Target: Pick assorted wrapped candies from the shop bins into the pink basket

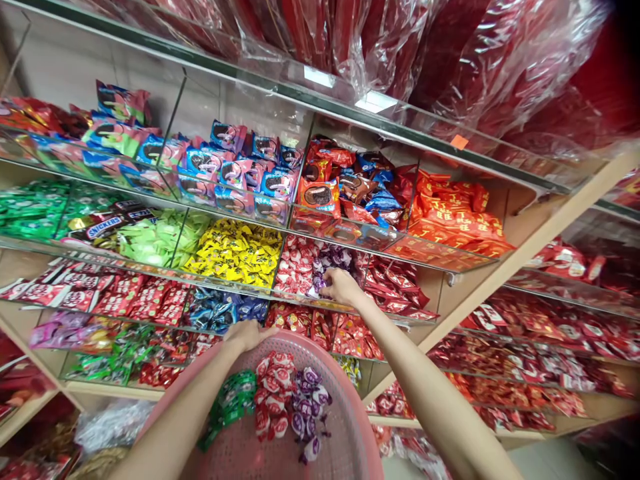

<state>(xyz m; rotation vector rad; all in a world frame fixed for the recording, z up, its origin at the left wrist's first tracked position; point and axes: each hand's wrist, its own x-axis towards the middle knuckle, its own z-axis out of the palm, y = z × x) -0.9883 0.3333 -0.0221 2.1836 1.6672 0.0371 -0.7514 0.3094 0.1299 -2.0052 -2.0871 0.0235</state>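
Note:
My left hand is closed on the far rim of a round pink plastic basket. Inside the basket lie separate groups of green-wrapped candies, red-and-white candies and purple-and-white candies. My right hand reaches over the glass front of a shelf compartment, its fingers bent around purple-wrapped candies. How many are between the fingertips cannot be made out. Red-and-white candies fill the left side of that same compartment.
Yellow candies lie left of my right hand, dark red packets right. Above are small orange packets and blue-and-pink cookie packs. A slanting wooden shelf side stands right. Glass edges and clear-wrapped red goods hang overhead.

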